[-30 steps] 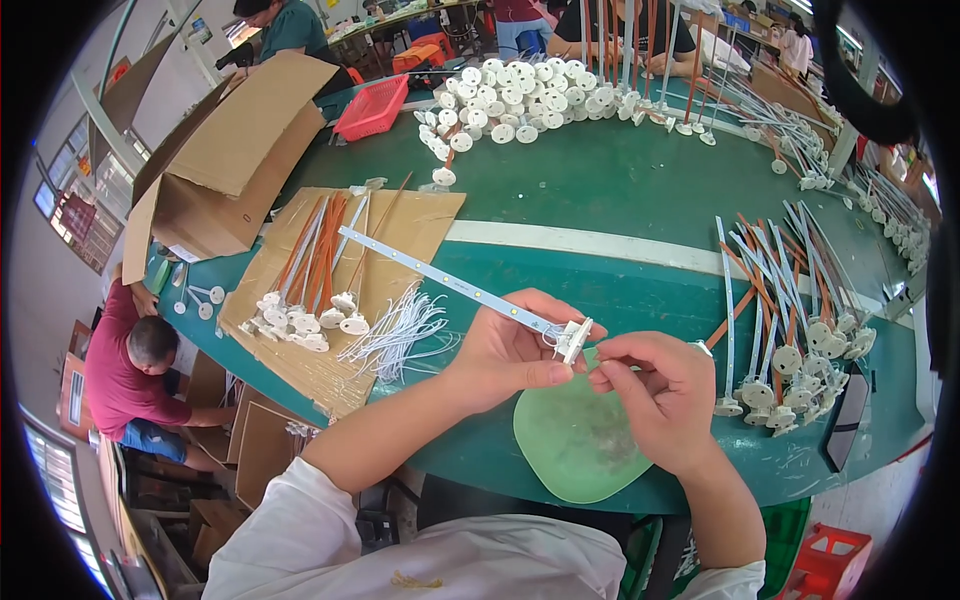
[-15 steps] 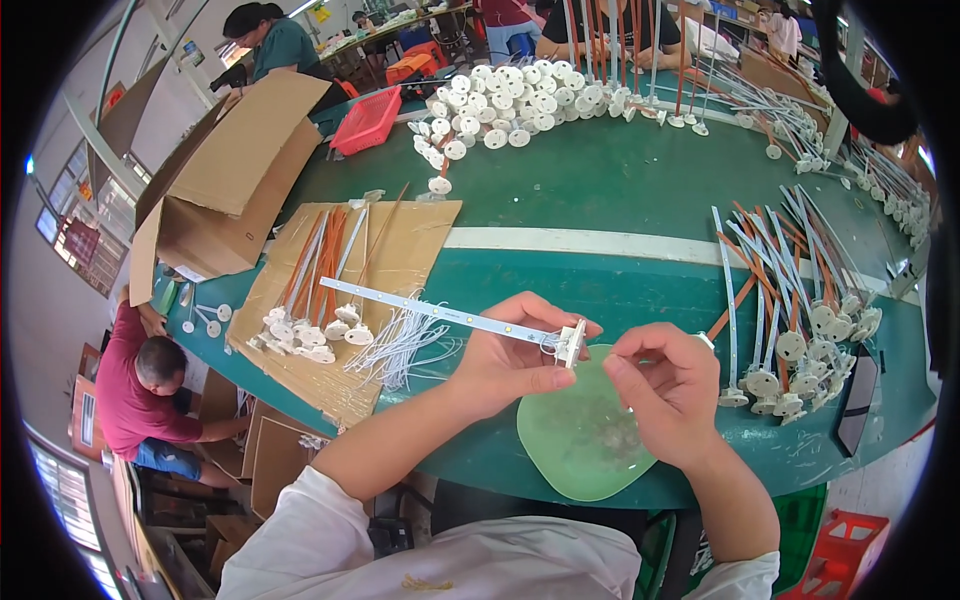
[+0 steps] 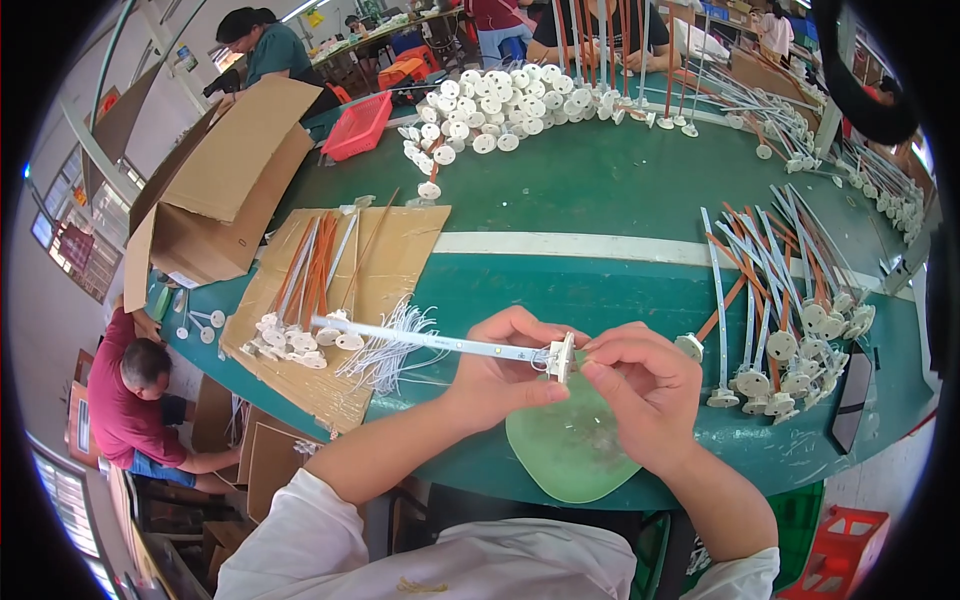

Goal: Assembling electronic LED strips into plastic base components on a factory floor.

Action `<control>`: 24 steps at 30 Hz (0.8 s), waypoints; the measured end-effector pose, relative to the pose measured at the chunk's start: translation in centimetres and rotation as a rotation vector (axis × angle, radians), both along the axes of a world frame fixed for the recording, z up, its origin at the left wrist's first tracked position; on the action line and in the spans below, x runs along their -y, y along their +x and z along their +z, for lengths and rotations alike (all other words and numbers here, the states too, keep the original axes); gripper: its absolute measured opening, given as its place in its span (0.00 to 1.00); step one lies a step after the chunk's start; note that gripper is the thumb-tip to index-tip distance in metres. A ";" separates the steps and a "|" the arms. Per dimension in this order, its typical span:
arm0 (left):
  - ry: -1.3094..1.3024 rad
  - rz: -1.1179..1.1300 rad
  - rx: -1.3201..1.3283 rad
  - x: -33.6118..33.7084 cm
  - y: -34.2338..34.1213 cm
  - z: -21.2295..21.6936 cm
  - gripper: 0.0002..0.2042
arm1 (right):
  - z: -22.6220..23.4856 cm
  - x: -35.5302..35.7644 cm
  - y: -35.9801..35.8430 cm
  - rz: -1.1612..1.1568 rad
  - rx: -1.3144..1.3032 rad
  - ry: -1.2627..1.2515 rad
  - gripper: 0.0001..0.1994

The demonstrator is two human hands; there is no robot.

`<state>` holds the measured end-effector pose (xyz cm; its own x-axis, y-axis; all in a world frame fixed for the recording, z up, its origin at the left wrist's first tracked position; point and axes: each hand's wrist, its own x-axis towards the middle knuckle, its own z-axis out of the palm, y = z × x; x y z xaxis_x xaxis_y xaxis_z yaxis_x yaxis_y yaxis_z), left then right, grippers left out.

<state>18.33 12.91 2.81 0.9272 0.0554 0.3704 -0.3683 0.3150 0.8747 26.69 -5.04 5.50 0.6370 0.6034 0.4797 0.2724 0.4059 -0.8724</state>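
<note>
My left hand grips an LED strip assembly by its white round base. The narrow strip sticks out to the left, over a bundle of thin white wires. At the base's right face, my right hand is pinched, fingertips at or very near the disc; whatever lies between them is too small or hidden to name. Beneath both hands, a light green dish holds some small bits. To the left, several strips with white bases lie on a flattened cardboard sheet.
More strips with round bases lie at the right, beside a dark flat phone-like object. A heap of white discs stands at the back, near a red basket. An open cardboard box is at left. Other people work around the table.
My right hand has moved left and up to the base's face, its fingers drawing together. The strip's far end has dipped slightly, and the whole view has shifted a little.
</note>
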 end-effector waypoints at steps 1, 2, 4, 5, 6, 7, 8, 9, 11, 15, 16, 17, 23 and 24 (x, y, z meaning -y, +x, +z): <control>-0.023 0.012 -0.006 0.2 -0.1 0.0 0.21 | 0.0 0.0 -0.1 0.006 -0.025 -0.002 0.06; -0.046 0.025 -0.012 0.3 -0.2 0.0 0.21 | 0.0 -0.1 -0.2 0.006 -0.024 -0.001 0.06; -0.045 0.036 -0.007 0.4 -0.1 0.0 0.21 | 0.0 -0.2 -0.3 0.035 -0.082 0.008 0.06; -0.044 0.049 -0.004 0.4 -0.1 0.0 0.20 | 0.1 -0.1 -0.4 0.035 -0.080 0.008 0.06; -0.044 0.051 -0.002 0.4 -0.2 0.0 0.20 | 0.1 -0.1 -0.5 0.027 -0.067 0.002 0.06; -0.057 0.060 -0.018 0.4 -0.2 0.0 0.20 | 0.2 -0.1 -0.5 0.019 -0.054 -0.004 0.06; -0.072 0.069 -0.033 0.4 -0.3 0.1 0.20 | 0.1 -0.2 -0.5 0.021 -0.052 -0.005 0.06; -0.073 0.070 -0.030 0.4 -0.3 0.1 0.20 | 0.0 -0.2 -0.4 0.019 -0.014 -0.008 0.06; -0.094 0.046 -0.041 0.4 -0.2 0.2 0.20 | -0.2 -0.2 -0.3 0.017 0.028 -0.013 0.06; -0.091 0.045 -0.054 0.1 -0.2 0.2 0.20 | -0.1 -0.2 -0.1 -0.087 0.257 -0.115 0.07; -0.082 0.058 -0.058 0.1 -0.2 0.2 0.20 | 0.2 -0.2 0.0 -0.152 0.396 -0.153 0.07; -0.072 0.071 -0.062 0.0 -0.2 0.2 0.21 | 0.4 -0.3 0.0 -0.148 0.396 -0.153 0.07; -0.010 0.043 -0.054 -0.4 -0.2 0.5 0.22 | 0.9 -0.4 0.3 -0.336 0.763 -0.040 0.08; -0.011 0.042 -0.056 -0.5 -0.1 0.5 0.22 | 0.9 -0.4 0.3 -0.320 0.748 -0.060 0.08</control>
